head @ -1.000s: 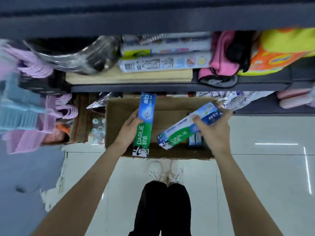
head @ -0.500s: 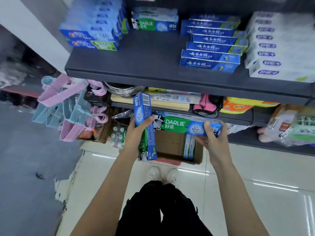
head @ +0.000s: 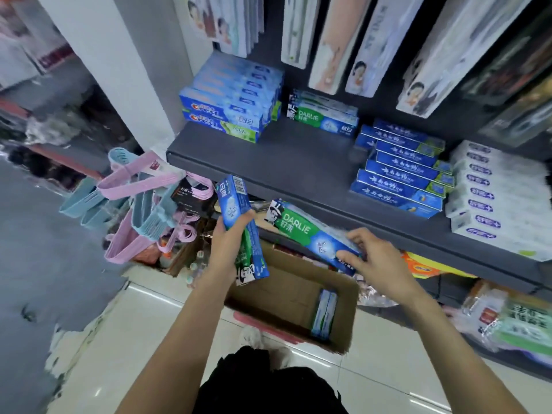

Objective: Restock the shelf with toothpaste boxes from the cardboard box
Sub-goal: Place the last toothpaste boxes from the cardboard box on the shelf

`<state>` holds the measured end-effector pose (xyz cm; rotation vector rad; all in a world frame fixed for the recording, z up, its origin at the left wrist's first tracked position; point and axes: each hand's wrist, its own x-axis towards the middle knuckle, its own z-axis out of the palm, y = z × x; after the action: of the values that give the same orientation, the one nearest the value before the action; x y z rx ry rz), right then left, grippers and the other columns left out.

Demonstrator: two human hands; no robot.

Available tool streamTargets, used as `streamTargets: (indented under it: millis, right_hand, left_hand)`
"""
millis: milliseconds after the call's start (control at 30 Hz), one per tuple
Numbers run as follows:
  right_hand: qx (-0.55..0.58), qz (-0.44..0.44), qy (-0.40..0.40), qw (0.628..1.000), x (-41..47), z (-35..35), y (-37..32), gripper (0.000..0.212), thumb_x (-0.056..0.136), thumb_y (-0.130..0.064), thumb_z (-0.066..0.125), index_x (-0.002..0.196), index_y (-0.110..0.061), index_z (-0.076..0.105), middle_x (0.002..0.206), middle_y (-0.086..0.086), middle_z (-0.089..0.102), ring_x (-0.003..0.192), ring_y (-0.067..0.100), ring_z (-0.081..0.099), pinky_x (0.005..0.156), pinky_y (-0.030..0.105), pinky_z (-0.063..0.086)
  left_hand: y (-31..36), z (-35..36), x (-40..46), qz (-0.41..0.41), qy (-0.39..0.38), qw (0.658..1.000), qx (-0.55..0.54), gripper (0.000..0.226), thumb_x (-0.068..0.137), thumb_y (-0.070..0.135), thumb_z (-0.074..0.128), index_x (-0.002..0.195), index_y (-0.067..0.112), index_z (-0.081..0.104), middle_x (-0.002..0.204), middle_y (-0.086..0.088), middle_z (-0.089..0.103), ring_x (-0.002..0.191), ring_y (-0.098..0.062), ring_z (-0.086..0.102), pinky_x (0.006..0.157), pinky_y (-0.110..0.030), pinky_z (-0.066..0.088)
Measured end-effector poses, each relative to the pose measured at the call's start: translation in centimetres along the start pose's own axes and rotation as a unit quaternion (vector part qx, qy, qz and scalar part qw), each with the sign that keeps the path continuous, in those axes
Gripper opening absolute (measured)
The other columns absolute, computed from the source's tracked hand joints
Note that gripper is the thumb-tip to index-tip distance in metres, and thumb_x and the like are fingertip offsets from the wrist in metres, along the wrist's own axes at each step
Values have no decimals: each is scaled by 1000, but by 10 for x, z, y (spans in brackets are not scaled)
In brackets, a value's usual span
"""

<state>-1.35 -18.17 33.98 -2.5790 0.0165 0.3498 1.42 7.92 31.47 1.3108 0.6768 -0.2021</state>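
Head view: the left hand [head: 228,246] grips a long blue-and-green printed cardboard toothpaste box [head: 242,231] upright around its middle, while the right hand [head: 372,259] pinches the blue end of a second matching carton [head: 310,231] lying slantwise, both held above the open brown cardboard box [head: 343,312] on the floor and just below the dark grey shelf [head: 298,165]. Such cartons probably handle light and stiff though crushable, best held across the broad faces near mid-length.

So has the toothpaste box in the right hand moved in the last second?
Yes. The toothpaste box in the right hand has risen out of the cardboard box, toward the shelf edge.
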Motion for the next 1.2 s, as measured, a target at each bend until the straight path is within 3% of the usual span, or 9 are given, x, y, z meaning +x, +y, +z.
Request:
streamTargets:
  millis: [133,300,500,633,867,967,1067,1133,1200]
  right_hand:
    - [-23,-4,115,993,52,-31,-21,36,90,-37,58,119,-16,50,108,14,65,92,34,62,75,41,48]
    - [-173,-56,215,960,144,-52,-34,32,94,-21,55,125,-16,51,107,21,55,90,41,56,64,37,37]
    - [-270,-22,143,952,243,-49,-31,34,95,-12,50,129,-16,46,126,26,44,114,42,43,78,46,45]
    - [-266,-34,84,960,282,-53,-22,48,90,2,50,135,-13,44,141,29,25,129,48,28,97,49,39]
    - [6,-240,-3,971,207,-39,-54,38,92,-16,56,130,-16,52,146,15,29,138,28,23,111,31,20]
    - [18,-366,-30,930,158,-39,-65,55,90,-23,59,141,-29,37,153,2,19,142,20,15,110,30,19]
    - [-166,-470,-11,867,147,-53,-64,68,85,-36,63,145,-31,30,159,5,8,146,26,1,115,46,9]
    - [-285,-479,-32,830,150,-62,-59,69,81,-49,63,142,-28,38,157,3,18,146,26,4,116,52,3]
    - [-309,-458,-71,831,152,-66,-51,61,79,-54,64,130,-24,49,139,1,47,137,25,31,111,43,17]
  left_hand:
    - [12,-8,12,-10,-3,1000,-11,55,78,45,70,126,24,52,120,-4,62,108,-23,60,99,-46,46]
    - [17,-12,22,-14,9,998,-61,40,81,50,64,116,35,53,120,-3,63,106,-24,62,98,-48,46]
    - [19,9,25,-10,37,992,-124,48,68,46,60,115,37,56,117,-5,64,104,-28,61,99,-52,44]
    - [17,25,20,15,47,985,-164,45,67,32,58,113,28,58,96,-3,67,71,-16,66,73,-37,52]
    - [11,52,10,58,45,974,-215,43,86,1,56,124,21,54,98,-3,68,71,-13,68,60,-22,52]
    - [20,57,3,87,2,993,-78,53,83,-3,61,125,28,54,105,-12,67,86,-21,65,72,-25,51]
    - [40,59,0,141,-89,978,127,55,79,0,69,127,22,52,102,-7,66,86,-16,63,79,-23,49]
    - [54,64,3,180,-127,922,318,60,77,10,74,131,13,47,106,-3,63,91,-17,60,85,-28,46]
    - [63,73,8,214,-138,829,498,67,75,22,76,132,14,41,112,-1,65,101,-20,59,86,-33,45]
